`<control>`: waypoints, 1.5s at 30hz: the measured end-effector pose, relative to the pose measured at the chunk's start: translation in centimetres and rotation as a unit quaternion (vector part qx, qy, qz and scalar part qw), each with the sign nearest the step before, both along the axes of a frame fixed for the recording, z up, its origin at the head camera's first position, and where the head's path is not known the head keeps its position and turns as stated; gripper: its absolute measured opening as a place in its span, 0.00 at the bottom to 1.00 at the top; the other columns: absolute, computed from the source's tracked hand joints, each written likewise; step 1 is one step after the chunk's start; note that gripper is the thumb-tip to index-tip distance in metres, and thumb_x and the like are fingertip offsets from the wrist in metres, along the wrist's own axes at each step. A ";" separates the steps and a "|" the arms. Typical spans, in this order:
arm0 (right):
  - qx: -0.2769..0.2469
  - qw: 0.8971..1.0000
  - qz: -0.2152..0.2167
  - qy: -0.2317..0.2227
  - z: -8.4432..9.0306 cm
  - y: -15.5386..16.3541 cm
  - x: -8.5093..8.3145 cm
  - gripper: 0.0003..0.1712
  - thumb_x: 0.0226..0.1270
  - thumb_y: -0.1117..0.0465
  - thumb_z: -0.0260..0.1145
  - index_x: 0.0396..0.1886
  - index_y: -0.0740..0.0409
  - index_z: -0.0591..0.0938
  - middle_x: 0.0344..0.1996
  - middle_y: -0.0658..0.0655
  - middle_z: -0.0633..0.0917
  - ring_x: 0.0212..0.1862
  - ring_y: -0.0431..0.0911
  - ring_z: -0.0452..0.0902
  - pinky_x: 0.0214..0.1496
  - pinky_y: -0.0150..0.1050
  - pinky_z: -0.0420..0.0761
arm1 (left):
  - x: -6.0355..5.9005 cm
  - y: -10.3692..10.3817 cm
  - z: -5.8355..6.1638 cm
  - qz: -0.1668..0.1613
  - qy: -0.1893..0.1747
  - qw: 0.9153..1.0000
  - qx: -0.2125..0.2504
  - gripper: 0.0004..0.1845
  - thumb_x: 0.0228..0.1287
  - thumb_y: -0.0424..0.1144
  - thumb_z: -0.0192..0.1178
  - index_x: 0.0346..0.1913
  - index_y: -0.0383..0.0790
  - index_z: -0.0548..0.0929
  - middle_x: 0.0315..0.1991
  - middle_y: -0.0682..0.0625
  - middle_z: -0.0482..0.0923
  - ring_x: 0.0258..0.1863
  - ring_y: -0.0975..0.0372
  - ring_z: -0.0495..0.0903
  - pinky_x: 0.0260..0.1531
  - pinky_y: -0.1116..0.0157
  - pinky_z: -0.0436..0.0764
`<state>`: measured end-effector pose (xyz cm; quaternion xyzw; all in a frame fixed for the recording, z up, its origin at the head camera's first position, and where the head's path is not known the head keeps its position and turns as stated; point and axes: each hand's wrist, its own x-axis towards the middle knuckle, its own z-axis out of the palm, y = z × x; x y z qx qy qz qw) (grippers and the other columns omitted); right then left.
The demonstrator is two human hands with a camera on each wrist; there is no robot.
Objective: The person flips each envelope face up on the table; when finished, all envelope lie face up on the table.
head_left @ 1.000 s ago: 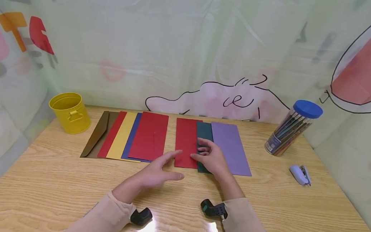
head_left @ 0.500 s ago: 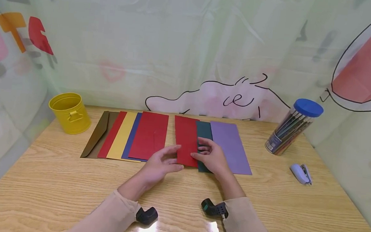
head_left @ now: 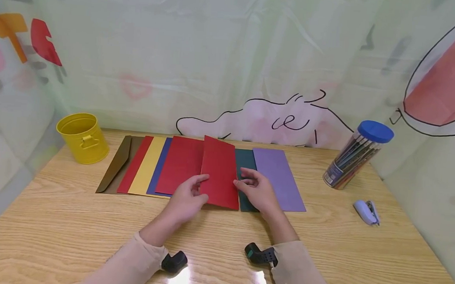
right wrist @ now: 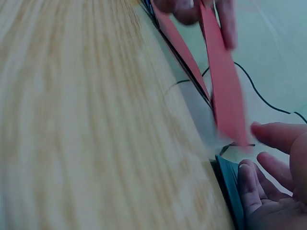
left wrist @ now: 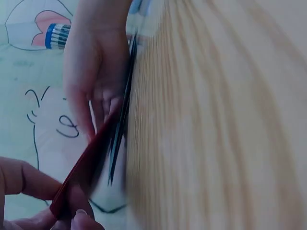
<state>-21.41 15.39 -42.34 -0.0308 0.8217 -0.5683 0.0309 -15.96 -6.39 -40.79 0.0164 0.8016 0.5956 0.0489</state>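
Observation:
My left hand (head_left: 185,200) pinches the left edge of a red envelope (head_left: 220,172), thumb on one side and fingers on the other. In the right wrist view the red envelope (right wrist: 228,91) is tilted up off the table. Its raised left part overlaps another red envelope (head_left: 180,165) lying in the left row. My right hand (head_left: 261,193) is by its right edge, with fingers loosely bent and a gap to the red paper in the right wrist view. Those lower fingers are against or close beside a dark green envelope (right wrist: 230,187). A purple envelope (head_left: 280,181) lies partly behind that hand.
Left of the hands, brown (head_left: 116,165), red, yellow (head_left: 146,171) and blue envelopes overlap in a row. A yellow bucket (head_left: 88,145) stands at the back left. On the right are a blue-lidded tub of pencils (head_left: 349,161) and a pale purple stapler (head_left: 367,212).
My left hand has taken hold of the red envelope and drawn it leftward, away from the right hand, lifting and tilting it. More of the green envelope shows. The right hand has hardly moved.

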 end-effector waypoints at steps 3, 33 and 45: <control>0.004 1.000 -0.008 -0.005 0.0 -0.1 0.0 0.33 0.72 0.52 0.67 0.72 0.58 0.72 0.59 0.60 0.78 0.56 0.53 0.77 0.61 0.48 0.75 | 0.4 -1.7 0.3 0.014 0.011 1.000 -0.008 0.27 0.67 0.28 0.54 0.68 0.45 0.76 0.66 0.46 0.71 0.62 0.50 0.71 0.41 0.61 0.75; 0.027 0.999 0.033 0.014 0.2 0.3 0.2 0.21 0.61 0.61 0.77 0.55 0.56 0.87 0.38 0.55 0.85 0.39 0.49 0.77 0.35 0.36 0.76 | 3.6 -9.6 -0.5 -0.230 0.022 0.967 -0.109 0.46 0.50 0.44 0.80 0.73 0.46 0.70 0.71 0.45 0.63 0.59 0.52 0.70 0.49 0.64 0.78; 0.025 0.999 0.035 0.016 0.1 0.3 0.2 0.23 0.61 0.62 0.77 0.57 0.56 0.86 0.38 0.56 0.84 0.40 0.50 0.77 0.36 0.36 0.78 | 3.8 -9.1 -0.6 -0.201 0.037 0.965 -0.163 0.46 0.48 0.50 0.81 0.72 0.51 0.72 0.66 0.51 0.67 0.56 0.56 0.71 0.50 0.60 0.77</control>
